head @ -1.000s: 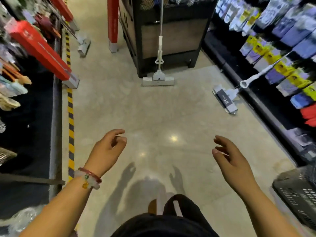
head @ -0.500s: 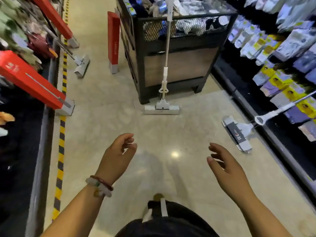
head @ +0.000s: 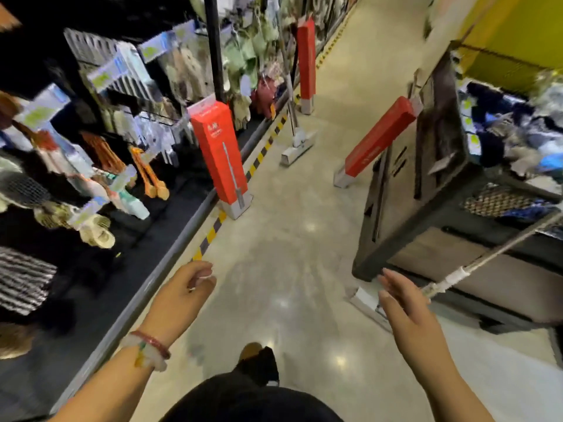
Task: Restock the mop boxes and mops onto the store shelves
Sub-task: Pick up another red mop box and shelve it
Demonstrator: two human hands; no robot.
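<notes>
Three tall red mop boxes stand in the aisle. The nearest box [head: 220, 153] leans against the left shelf edge, a second box [head: 377, 141] leans on the dark bin [head: 408, 190], and a third [head: 306, 62] stands farther back. A white flat mop [head: 297, 144] rests on the floor by the left shelf. Another mop's handle [head: 475, 263] leans on the bin at the right, its head [head: 365, 303] partly hidden behind my right hand [head: 405, 309]. My left hand [head: 182, 296] hangs loosely curled and holds nothing. My right hand is empty too, fingers relaxed.
Left shelving [head: 91, 141] carries hanging brushes and cleaning goods, with a yellow-black floor stripe [head: 213, 229] along its base. The bin on the right is filled with blue and white packs. The beige aisle floor [head: 289, 239] runs between them. The view is motion-blurred.
The view has swung left, so the left shelf and red boxes now fill the frame and the bin sits at the right. Both hands stay empty and raised in front.
</notes>
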